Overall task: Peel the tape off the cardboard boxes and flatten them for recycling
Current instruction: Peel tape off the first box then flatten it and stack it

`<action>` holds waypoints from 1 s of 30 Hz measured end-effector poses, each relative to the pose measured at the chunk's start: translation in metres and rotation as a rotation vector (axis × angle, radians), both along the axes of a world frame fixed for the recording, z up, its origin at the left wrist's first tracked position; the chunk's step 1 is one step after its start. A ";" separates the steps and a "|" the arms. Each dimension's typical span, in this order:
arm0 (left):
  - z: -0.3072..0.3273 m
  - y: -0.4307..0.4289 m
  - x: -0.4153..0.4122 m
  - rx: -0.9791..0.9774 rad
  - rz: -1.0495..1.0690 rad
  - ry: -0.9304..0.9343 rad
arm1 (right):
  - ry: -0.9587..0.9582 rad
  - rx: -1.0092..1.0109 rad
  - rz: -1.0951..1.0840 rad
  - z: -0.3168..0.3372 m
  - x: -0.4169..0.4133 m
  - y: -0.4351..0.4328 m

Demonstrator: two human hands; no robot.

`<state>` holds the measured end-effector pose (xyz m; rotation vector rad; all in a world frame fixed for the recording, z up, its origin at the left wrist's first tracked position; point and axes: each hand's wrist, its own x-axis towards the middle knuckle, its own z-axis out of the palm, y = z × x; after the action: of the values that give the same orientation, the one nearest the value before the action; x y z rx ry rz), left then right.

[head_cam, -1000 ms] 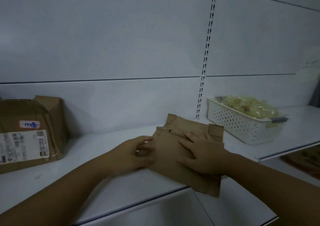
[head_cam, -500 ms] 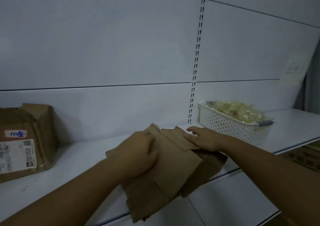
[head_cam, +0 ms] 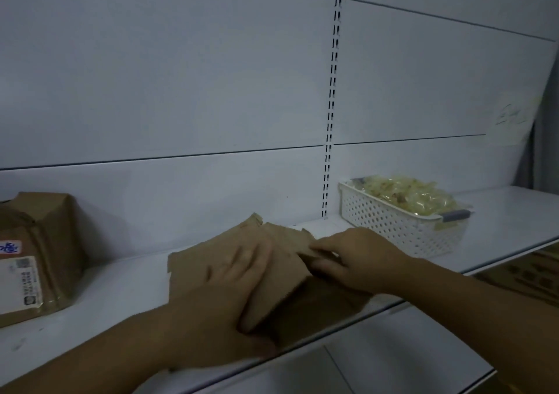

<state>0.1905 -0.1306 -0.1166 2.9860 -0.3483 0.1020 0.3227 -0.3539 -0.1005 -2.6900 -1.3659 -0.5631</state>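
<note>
White shelf (head_cam: 106, 297) w/ pale slotted back wall: small box (head_cam: 284, 257) mid-squash at approx 6 o'clock

Small box sits at the shelf's front edge, not flat yet: top panel slopes, dark side panel faces cam. L hand (head_cam: 230, 297) lies on the top panel, fingers straight & close together, pressing down; thumb too blurred to tell. R hand (head_cam: 357, 260) is at the box's 3 o'clock edge, index stretched over the top, other fingers curled on the fold, looks like a pinch on the flap. No tape seen on it. Step: flattening, prob. nearly done. Next: fold the side panel in so the layers lie flat, w/o it slipping off the edge. Labelled box (head_cam: 39, 251) at 9 o'clock is uncollapsed, so more to do. Basket (head_cam: 402, 233) at 2 o'clock holds crumpled clear stuff, maybe tape
</note>
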 end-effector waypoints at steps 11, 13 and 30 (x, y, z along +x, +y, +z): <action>0.069 -0.015 0.030 -0.809 0.276 -0.044 | 0.643 0.696 0.014 -0.010 0.003 0.027; 0.071 -0.021 0.033 -0.761 0.268 -0.047 | 0.508 0.749 -0.023 -0.011 -0.004 0.030; 0.074 0.005 0.034 -0.532 0.239 0.091 | 0.916 0.553 0.220 0.007 0.013 0.012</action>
<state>0.2241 -0.1257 -0.0428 2.4792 0.0466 0.0683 0.3358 -0.3421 -0.0933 -1.8891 -0.9972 0.2727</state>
